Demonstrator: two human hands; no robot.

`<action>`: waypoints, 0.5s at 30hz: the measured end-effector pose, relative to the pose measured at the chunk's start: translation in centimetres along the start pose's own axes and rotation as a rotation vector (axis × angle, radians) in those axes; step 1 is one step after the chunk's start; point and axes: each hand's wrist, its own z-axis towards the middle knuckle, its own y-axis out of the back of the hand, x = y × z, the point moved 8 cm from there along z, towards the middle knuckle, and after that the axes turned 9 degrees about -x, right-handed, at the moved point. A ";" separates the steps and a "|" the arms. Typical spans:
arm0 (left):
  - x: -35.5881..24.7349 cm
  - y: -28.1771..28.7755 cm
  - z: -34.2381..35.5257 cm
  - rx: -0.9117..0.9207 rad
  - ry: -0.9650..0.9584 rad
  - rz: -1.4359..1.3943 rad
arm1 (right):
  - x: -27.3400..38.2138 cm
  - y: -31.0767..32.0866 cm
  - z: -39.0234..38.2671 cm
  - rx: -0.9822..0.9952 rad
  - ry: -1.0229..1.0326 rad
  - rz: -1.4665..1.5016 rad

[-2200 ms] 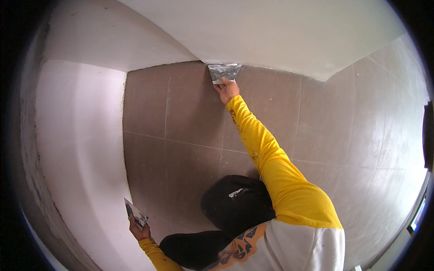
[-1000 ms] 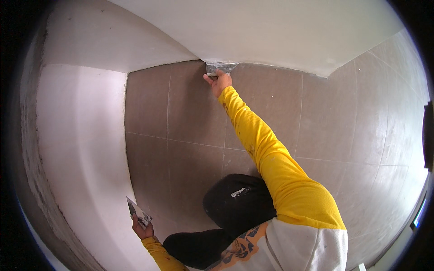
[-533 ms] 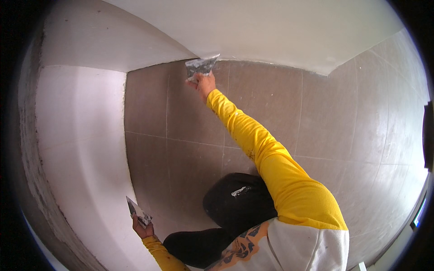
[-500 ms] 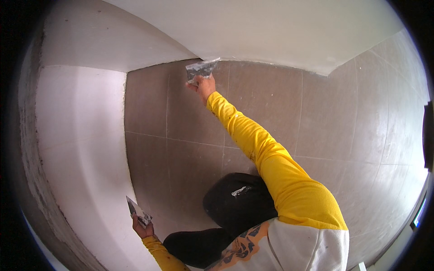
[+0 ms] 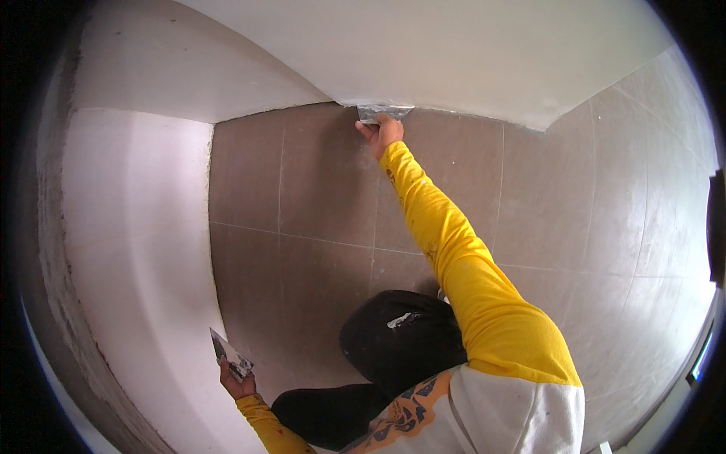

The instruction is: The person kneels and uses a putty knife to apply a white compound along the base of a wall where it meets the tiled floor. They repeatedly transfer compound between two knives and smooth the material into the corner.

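Note:
Out at the end of my stretched arm, my right hand grips a wide putty knife. Its broad grey blade lies along the foot of the far wall, where wall and floor meet. Down at the lower left, my left hand holds a second putty knife, smeared with pale filler, its blade pointing up and away. That hand is near the white left wall. Both handles are mostly hidden by my fingers.
Large brown tiles with thin pale joints cover the floor. The far wall has an outer corner at the right. My bent knee, in black trousers with a white smear, rises in the lower middle.
My right hand has moved right along the foot of the far wall with its putty knife, whose blade now lies more level. The left hand has hardly moved.

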 end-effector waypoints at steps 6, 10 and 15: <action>-0.1 -0.3 -0.7 0.005 0.000 -0.006 | -2.3 -3.1 -4.1 -0.003 -0.042 -0.095; -0.3 -0.7 -0.9 0.009 -0.019 0.054 | -7.2 -3.0 -6.5 0.145 -0.123 -0.114; -0.3 -1.0 -0.9 0.063 -0.006 0.036 | -9.2 -0.3 -3.4 0.007 -0.181 -0.122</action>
